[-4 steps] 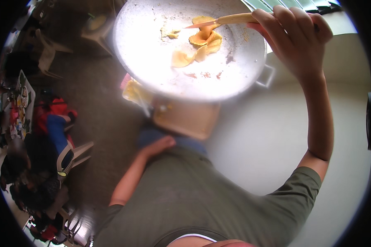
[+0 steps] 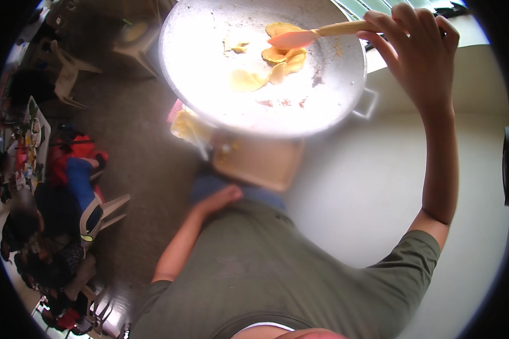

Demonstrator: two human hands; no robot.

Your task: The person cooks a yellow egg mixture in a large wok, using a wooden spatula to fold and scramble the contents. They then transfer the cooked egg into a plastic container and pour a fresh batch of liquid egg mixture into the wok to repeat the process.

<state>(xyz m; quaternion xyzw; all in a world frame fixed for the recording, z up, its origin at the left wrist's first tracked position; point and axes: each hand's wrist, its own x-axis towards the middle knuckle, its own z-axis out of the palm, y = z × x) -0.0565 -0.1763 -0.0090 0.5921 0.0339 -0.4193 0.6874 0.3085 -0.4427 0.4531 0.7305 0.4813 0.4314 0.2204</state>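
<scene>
My right hand [image 2: 415, 56] grips the wooden handle of a spatula [image 2: 291, 39] at the far right, fingers bent round its end. The spatula's flat pinkish blade lies over thin, folded yellow-orange food pieces [image 2: 294, 59] in a large silvery metal pan [image 2: 209, 96]. Paler pieces [image 2: 249, 81] sit nearer to me, under strong glare, and a small greenish-yellow scrap [image 2: 237, 47] is to the left. At my waist, low and away from the pan, rests my left hand [image 2: 223, 198]. Its fingers are mostly hidden and blurred.
A loop handle [image 2: 367, 104] sticks out at the pan's right. Below the pan are a tan tray [image 2: 260, 164] and a yellow-and-pink item [image 2: 186, 124]. A pale wall [image 2: 373, 181] stands close on my right. Plastic chairs [image 2: 68, 73], seated people and a laden table [image 2: 35, 130] are at left.
The spatula's blade has turned from nearly edge-on to broad side showing, and shifted slightly right. My right hand has moved a little right and its fingers have loosened. The left hand stays put.
</scene>
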